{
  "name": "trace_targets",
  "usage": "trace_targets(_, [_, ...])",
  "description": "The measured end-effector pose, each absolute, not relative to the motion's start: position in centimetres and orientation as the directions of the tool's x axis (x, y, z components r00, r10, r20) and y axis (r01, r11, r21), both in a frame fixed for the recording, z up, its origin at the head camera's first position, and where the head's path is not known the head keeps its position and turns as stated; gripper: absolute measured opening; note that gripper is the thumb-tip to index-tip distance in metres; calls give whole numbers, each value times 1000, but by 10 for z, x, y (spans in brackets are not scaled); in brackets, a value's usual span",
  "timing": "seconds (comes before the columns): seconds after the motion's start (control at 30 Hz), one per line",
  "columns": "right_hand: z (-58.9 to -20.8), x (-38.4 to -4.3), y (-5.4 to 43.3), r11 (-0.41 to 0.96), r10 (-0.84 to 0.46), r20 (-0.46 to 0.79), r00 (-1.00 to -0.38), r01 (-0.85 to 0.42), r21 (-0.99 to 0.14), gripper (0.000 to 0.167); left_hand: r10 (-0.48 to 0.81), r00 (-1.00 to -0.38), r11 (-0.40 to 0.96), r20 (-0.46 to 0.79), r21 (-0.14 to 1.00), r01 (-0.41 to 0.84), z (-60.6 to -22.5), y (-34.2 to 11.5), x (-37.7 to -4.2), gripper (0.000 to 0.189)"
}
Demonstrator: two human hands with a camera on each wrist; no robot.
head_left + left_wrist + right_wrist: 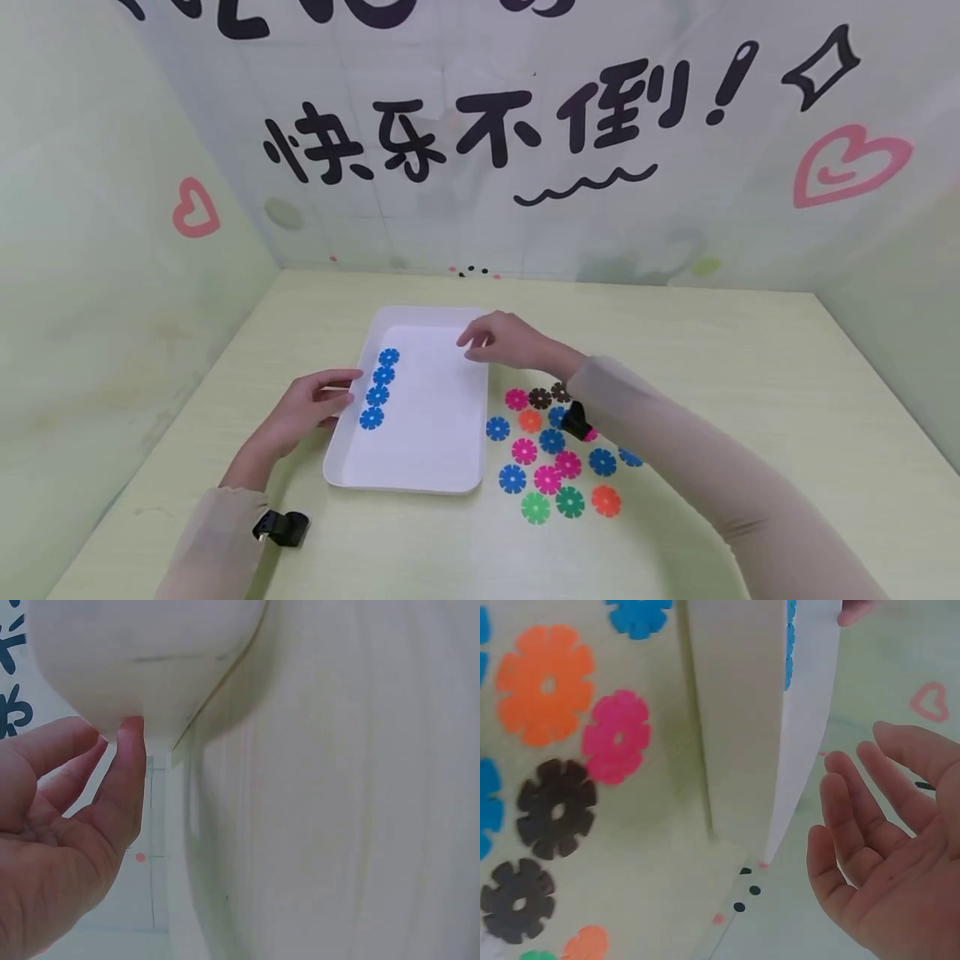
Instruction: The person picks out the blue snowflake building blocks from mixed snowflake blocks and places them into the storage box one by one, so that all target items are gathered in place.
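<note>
A white tray [427, 478] lies on the table, with a column of several blue notched discs [378, 395] along its left side. My left hand [306, 408] grips the tray's left edge, fingers at the rim and thumb against the outer wall, as the left wrist view shows. My right hand [510, 340] hovers over the tray's right rim near the far corner. Its fingers are loosely bent, and nothing lies between them in the right wrist view.
Right of the tray, loose notched discs are scattered, among them a pink disc [524, 452], an orange disc [606, 502], a dark brown disc [557, 809] and a green disc [570, 502]. My right forearm passes over some. A printed wall [480, 225] closes the table's back.
</note>
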State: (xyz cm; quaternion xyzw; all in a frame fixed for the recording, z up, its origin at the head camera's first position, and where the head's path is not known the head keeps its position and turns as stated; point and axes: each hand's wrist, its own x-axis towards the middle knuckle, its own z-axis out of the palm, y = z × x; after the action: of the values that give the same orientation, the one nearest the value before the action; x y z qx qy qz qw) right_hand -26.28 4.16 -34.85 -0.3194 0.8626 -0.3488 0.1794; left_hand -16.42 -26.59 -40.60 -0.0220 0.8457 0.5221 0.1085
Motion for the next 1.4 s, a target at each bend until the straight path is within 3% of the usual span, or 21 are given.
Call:
trace_targets(0.4, [-371,-227,89,569,-593,-73,-802,-354,-742,21,84,-977,457,-197,879,-138,-408,-267,-165,44])
trace_targets(0.77, [-388,-202,89,577,-655,-146,-741,-366,-730,19,85,-978,456,-190,880,-131,-410,-268,-165,45])
trace_targets(1.4, [-401,-202,83,677,-604,-163,-780,-394,-621,32,85,-977,444,-195,885,-137,-410,-266,-166,45])
